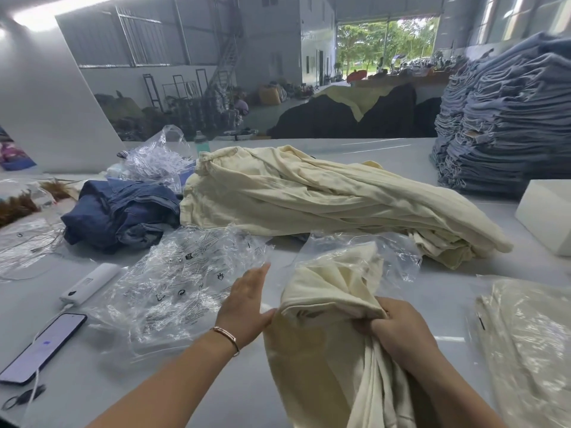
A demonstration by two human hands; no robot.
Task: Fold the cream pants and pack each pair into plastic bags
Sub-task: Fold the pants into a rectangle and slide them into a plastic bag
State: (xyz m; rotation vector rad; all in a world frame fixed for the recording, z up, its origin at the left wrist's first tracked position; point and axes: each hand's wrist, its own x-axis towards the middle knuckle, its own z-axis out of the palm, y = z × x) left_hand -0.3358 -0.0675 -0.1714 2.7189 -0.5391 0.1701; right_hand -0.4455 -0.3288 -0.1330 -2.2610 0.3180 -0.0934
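Observation:
A folded pair of cream pants (327,291) lies in front of me, its far end partly inside a clear plastic bag (398,254). My right hand (398,329) grips the near bunched part of these pants. My left hand (247,304) is flat with straight fingers beside the pants' left edge, its thumb touching the cloth. A pile of unfolded cream pants (309,193) lies across the table behind. To the left lie loose printed plastic bags (185,282). A bagged cream pair (531,341) rests at the right.
Crumpled blue jeans (120,214) lie at the left. A phone (43,350) with a cable, a white power bank (89,284) and small scissors (23,398) sit near the left edge. A tall stack of jeans (506,118) and a white box (547,211) stand at the right.

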